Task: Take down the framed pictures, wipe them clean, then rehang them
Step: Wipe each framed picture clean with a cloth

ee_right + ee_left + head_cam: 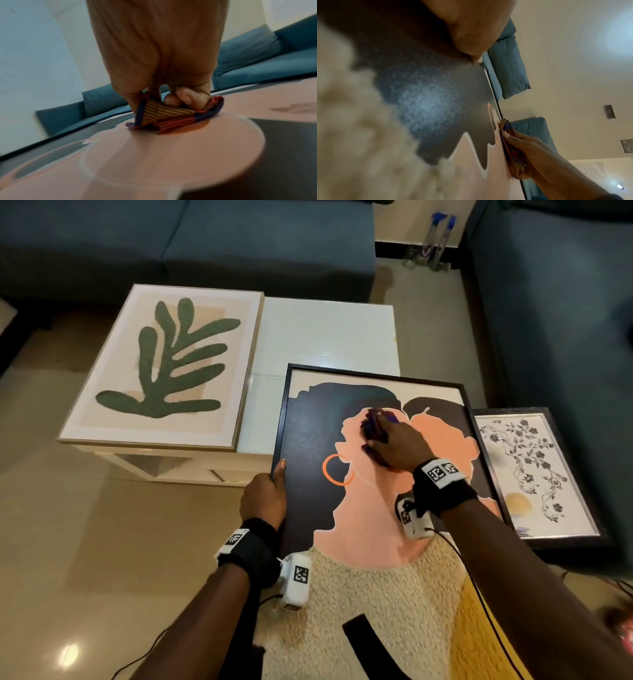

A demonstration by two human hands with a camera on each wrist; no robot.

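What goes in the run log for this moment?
phase: wiping | left hand: holds portrait frame edge | right hand: presses striped cloth on glass | rehang: pending

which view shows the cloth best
The right wrist view: the striped cloth fills the centre, bunched under the right hand. In the head view it's mostly hidden by that hand; in the left wrist view it's a thin edge-on sliver.

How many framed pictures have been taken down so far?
3 in view: the leaf print lying on the white table, the portrait being wiped in front of the person, and the floral picture lying to its right. Others may be out of frame.
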